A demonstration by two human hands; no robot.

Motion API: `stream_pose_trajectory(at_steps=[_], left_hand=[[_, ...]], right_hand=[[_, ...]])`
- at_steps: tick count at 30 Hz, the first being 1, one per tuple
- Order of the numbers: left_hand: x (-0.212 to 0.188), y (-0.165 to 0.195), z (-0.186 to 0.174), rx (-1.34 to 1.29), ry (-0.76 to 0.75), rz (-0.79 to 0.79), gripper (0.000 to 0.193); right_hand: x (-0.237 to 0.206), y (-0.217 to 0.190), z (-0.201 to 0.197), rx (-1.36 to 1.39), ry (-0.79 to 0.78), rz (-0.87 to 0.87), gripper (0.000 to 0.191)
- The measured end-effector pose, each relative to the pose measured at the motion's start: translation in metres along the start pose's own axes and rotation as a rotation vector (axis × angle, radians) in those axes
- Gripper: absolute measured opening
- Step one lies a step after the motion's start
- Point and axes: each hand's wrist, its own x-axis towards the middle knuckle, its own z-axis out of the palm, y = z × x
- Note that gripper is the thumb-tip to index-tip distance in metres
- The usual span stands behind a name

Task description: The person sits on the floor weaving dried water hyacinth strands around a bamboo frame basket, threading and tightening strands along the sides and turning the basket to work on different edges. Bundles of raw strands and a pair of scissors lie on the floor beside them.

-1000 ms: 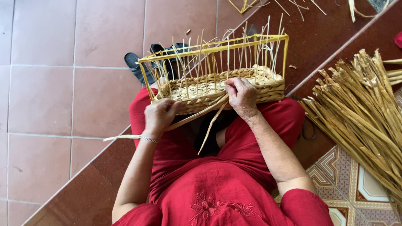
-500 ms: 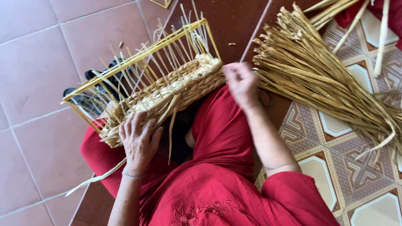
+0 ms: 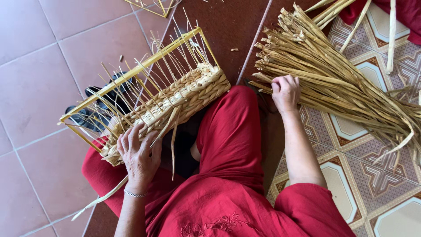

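Basket: a half-woven basket (image 3: 149,98) on a yellow wire frame is propped on the lap, tilted, left of centre; the lower band is woven, the thin upright stakes above it are bare; loose strand ends hang from the near edge.
Left hand: the left hand (image 3: 139,158) is laid flat on the near wall of the basket, fingers spread, pressing it down; a strand (image 3: 105,196) is trapped under it and trails toward the near left.
Right hand: the right hand (image 3: 286,91) has been taken off the basket, where it lay a second ago, and moved out to the right; it is now curled on the cut ends of the bundle (image 3: 337,83); whether a strand is pinched cannot be told.
Hands: well apart, one on each thing.
Change: weaving has been paused; the basket is now steadied by one hand only.
Meaning: a fresh strand is judged to be wanted, the hanging ends being short.
Bundle: dried flat strands are fanned over the patterned floor (image 3: 359,184), far right to near right.
Around: red clothing (image 3: 228,175) under the basket; plain tiles (image 3: 39,87) at left; dark sandals (image 3: 94,107) behind the frame.
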Motion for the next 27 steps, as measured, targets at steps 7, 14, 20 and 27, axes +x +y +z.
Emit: stream_pose_trajectory(at_steps=[7, 14, 20, 27], left_hand=[[0.013, 0.029, 0.031, -0.369, 0.106, -0.035, 0.019], [0.026, 0.068, 0.051, -1.233, 0.069, -0.515, 0.020], [-0.032, -0.047, -0.004, -1.566, 0.548, -0.846, 0.027], [-0.153, -0.212, -0.170, -1.093, 1.229, -0.674, 0.017]], right_hand=[[0.014, -0.077, -0.040, 0.440, -0.083, -0.076, 0.005], [-0.010, -0.195, -0.051, 1.015, -0.696, -0.176, 0.017], [0.030, -0.181, -0.003, 0.884, -0.633, -0.243, 0.010], [0.045, -0.187, 0.036, 0.699, -0.500, -0.370, 0.019]])
